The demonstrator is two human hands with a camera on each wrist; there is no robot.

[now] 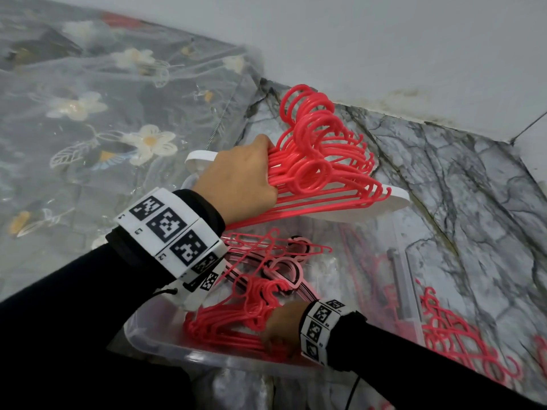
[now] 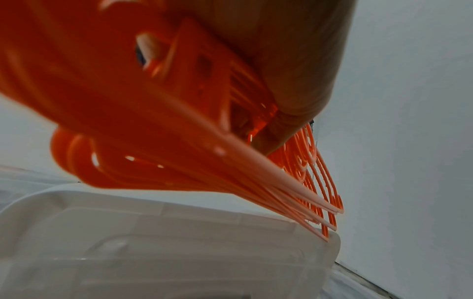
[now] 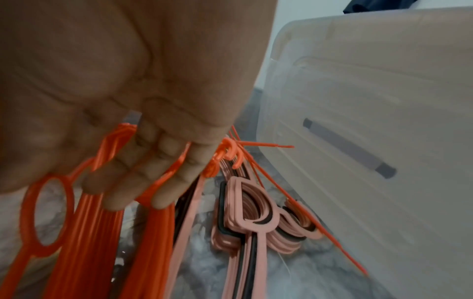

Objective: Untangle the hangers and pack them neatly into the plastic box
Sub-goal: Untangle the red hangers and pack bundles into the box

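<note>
A: Where are the hangers?

B: In three lots. The left hand (image 1: pixel 236 176) grips a thick red bundle (image 1: pixel 319 167) with its fingers curled round the bars, raised above the far end of the clear box (image 1: pixel 154 340). The hooks fan up and to the right, towards the wall (image 1: pixel 384 39).

A: And below that?

B: The white lid (image 1: pixel 398 199) lies just under the bundle, at the box's far side. Inside the box sits a pink stack (image 3: pixel 245 212) with black edging, flat on the bottom, and nearer to us a second red stack (image 1: pixel 225 324).

A: What is the right hand doing?

B: The right hand (image 1: pixel 284 327) is down in the box at the near right. Its fingers (image 3: pixel 143 178) lie nearly straight, threaded among the bars of that red stack; whether they clasp any I cannot tell.

A: Anything outside the box?

B: Loose red hangers (image 1: pixel 461 335) on the marble floor (image 1: pixel 444 179) to the right, and a flowered sheet (image 1: pixel 88 113) on the left.
</note>
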